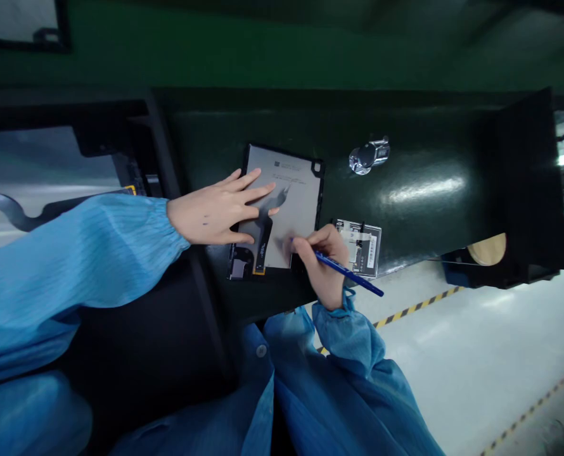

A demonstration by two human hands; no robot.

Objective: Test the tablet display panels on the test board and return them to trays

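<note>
A flat tablet-sized display panel (303, 196) with a grey back and black edges lies on the dark green bench. My left hand (229, 206) rests spread on its left part, fingers apart, holding nothing. A dark ribbon cable (262, 244) with a yellow-edged end runs down the panel near my left fingers. In my right hand (327, 259) is a blue pen (353, 275), its tip end close to the panel's lower right part. Whether the tip touches the panel I cannot tell. Just right of that hand lies a small clear-cased card (371, 250) with a printed label.
A clear object with a dark round part (370, 155) sits at the back of the bench (419, 221). On the left, a black tray (161, 145) holds another large panel (49, 164). A black box-like partition (524, 183) stands at the right. Yellow-black tape (419, 305) marks the floor.
</note>
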